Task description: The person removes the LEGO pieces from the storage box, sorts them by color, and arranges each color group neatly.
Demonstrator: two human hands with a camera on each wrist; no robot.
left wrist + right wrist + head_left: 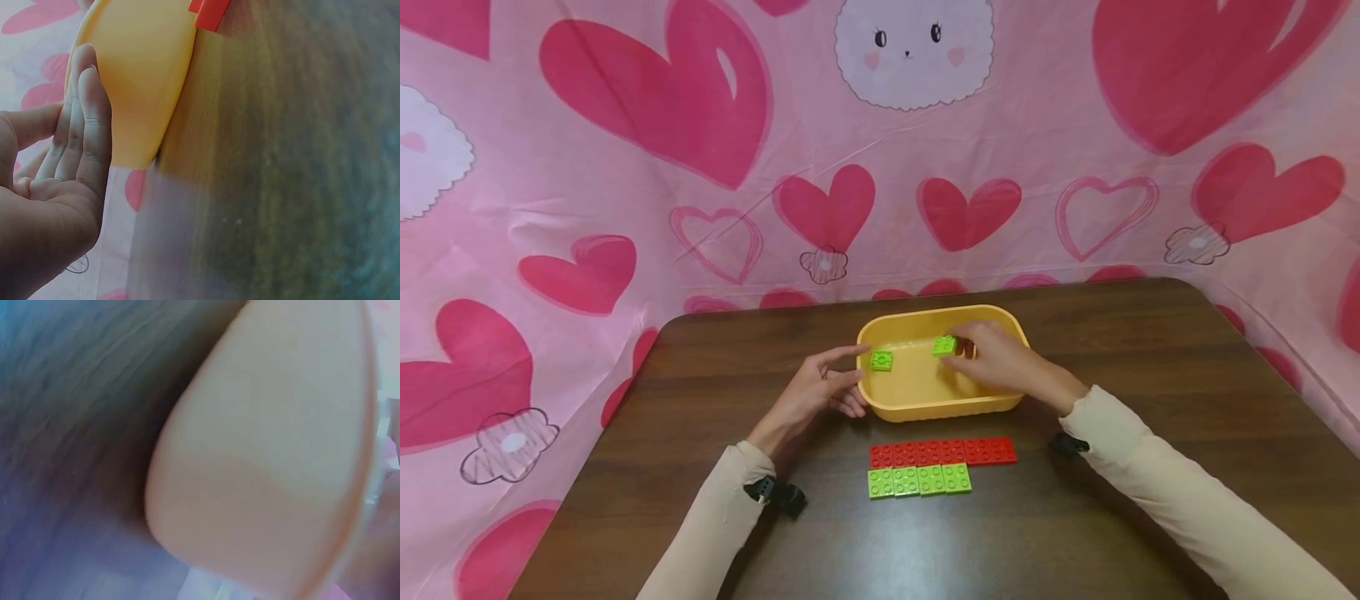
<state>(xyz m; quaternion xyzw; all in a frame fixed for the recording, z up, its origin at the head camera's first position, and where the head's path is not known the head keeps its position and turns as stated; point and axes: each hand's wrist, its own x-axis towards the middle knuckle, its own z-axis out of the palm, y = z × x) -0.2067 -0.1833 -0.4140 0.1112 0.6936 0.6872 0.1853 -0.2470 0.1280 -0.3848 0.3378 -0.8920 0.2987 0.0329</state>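
Note:
My right hand (996, 358) reaches over the rim into the yellow bin (917, 406) and pinches a light green toy building brick (943, 345) between thumb and fingers. A second green brick (882, 361) lies at the bin's left end, hollow underside up. At that end my left hand (820, 387) touches the rim and outer wall, its index finger stretched along the edge. In the left wrist view, fairly straight fingers (94, 128) lie by the wall. From the right wrist, the bin's outer wall (262, 450) fills much of the view and hides the pinched brick.
In front of the bin, a row of red bricks (928, 453) lies against a shorter row of green bricks (919, 481), studs up. Everything stands on a dark wooden table (760, 333). Behind it hangs a pink cloth (895, 150) with hearts.

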